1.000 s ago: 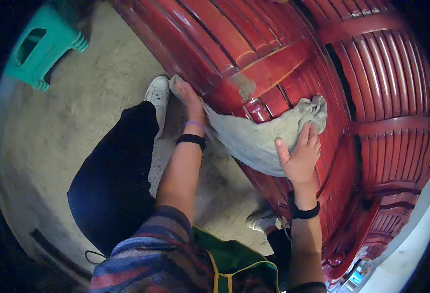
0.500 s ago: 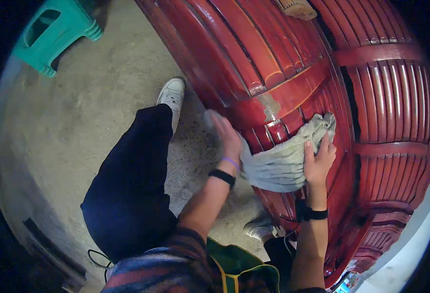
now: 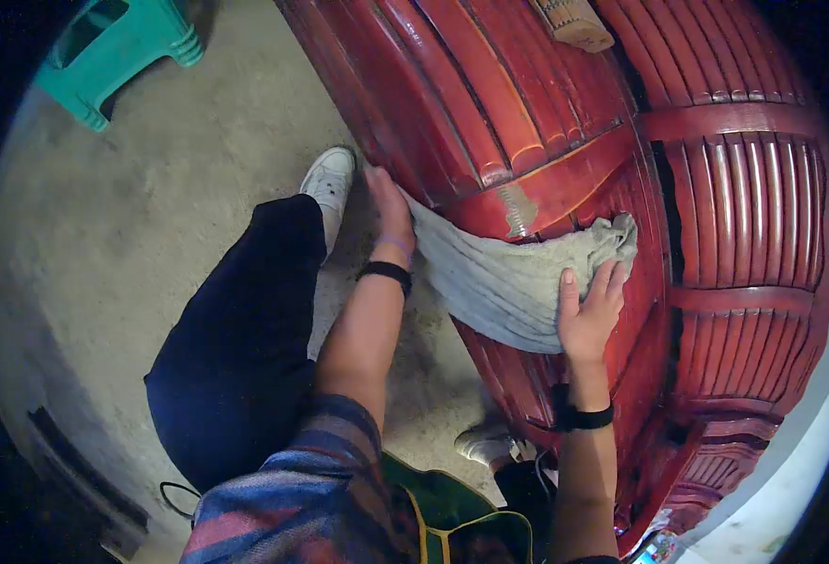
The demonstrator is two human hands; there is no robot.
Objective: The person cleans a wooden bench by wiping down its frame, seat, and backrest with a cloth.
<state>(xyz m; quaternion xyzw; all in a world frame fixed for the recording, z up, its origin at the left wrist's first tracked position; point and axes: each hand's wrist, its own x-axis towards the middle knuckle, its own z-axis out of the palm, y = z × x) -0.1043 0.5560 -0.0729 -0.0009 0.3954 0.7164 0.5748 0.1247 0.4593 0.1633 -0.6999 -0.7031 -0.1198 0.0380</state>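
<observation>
A pale grey-green cloth (image 3: 494, 282) lies stretched across the seat of a reddish-brown slatted wooden bench (image 3: 565, 174). My left hand (image 3: 393, 214) is at the bench's front edge, closed on the cloth's left end; the thumb and part of the grip are hidden. Flat on the right part of the cloth rests my right hand (image 3: 591, 315), its fingers stretched out and the thumb apart. Beyond its fingertips the cloth bunches up. A worn, pale patch (image 3: 520, 209) shows on the bench's cross band just above the cloth.
The bench's slatted backrest (image 3: 748, 207) rises at the right. A light wooden piece (image 3: 574, 23) sits on the seat at the top. A green plastic stool (image 3: 127, 61) stands on the concrete floor (image 3: 217, 169) at upper left. My white shoe (image 3: 330, 177) is beside the bench.
My left hand has moved left and up to the bench's front edge, drawing the cloth out longer and tauter. My right hand has shifted slightly left and lies flatter on the cloth.
</observation>
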